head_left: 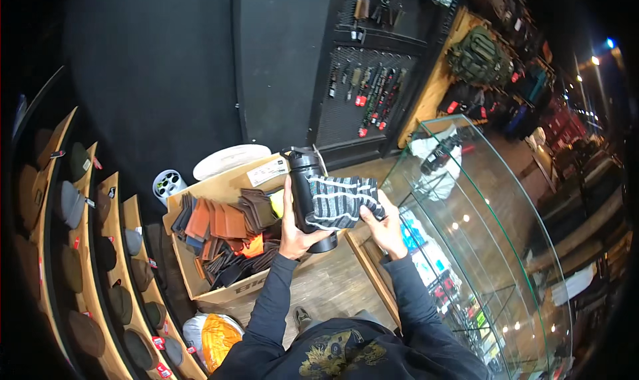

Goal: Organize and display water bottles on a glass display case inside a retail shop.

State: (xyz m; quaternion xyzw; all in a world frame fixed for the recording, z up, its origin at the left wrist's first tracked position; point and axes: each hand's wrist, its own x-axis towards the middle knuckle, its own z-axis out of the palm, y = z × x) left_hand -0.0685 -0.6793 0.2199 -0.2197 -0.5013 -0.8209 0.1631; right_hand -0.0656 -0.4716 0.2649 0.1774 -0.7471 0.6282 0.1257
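Note:
My left hand (pixel 295 232) grips a black insulated water bottle (pixel 300 192) with a loop-handled lid. Against the bottle's right side lies a folded grey and black striped cloth item (pixel 338 200) with white bands; its exact kind is unclear. The fingers and thumb of my right hand (pixel 385 225) pinch the right end of this cloth. Both hands are raised in front of my chest. Behind the bottle, an open cardboard box (pixel 199 289) holds stacks of brown, orange and dark leather-like pieces (pixel 219 219).
Wooden shelves (pixel 92 230) with several caps (pixel 72 205) rise at left. A glass display case (pixel 479 220) stands close on the right. A white and orange bag (pixel 214 337) lies on the floor at lower left. Straps (pixel 377 93) hang on a mesh panel ahead.

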